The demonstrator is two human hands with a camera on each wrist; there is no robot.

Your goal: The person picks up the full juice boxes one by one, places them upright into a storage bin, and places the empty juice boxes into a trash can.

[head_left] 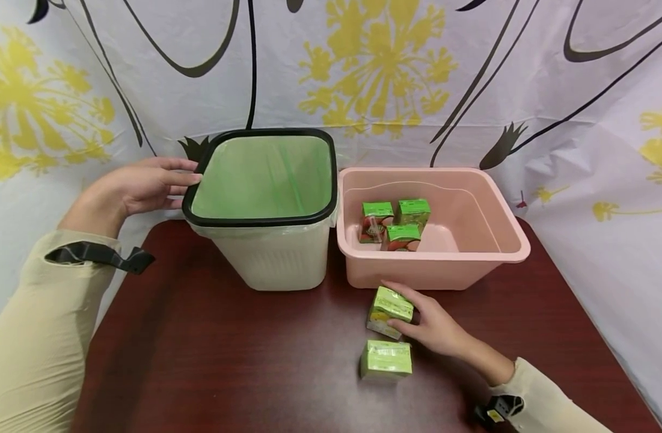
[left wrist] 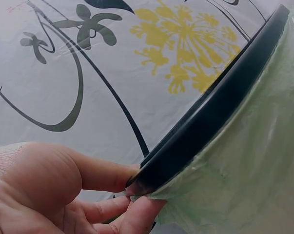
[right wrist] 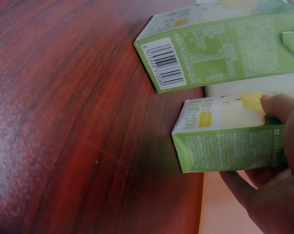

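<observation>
My left hand [head_left: 152,183] pinches the black rim [left wrist: 215,112] of a white trash bin [head_left: 276,258] lined with a thin green bag; in the left wrist view the thumb lies on the rim and fingers are beneath it. Down at the table, my right hand [head_left: 439,325] grips a green juice box [head_left: 391,308] between thumb and fingers, just in front of a pink tub [head_left: 412,273]. A second green juice box [head_left: 386,359] stands nearer to me, apart from the held one. Its barcode side [right wrist: 210,56] shows in the right wrist view.
Inside the pink tub, toward its left, are three green-topped juice boxes [head_left: 403,234] with red fruit pictures. Bin and tub stand side by side at the back of the dark red wooden table [head_left: 228,361]. Behind them hangs a white curtain [head_left: 287,66] with yellow flowers.
</observation>
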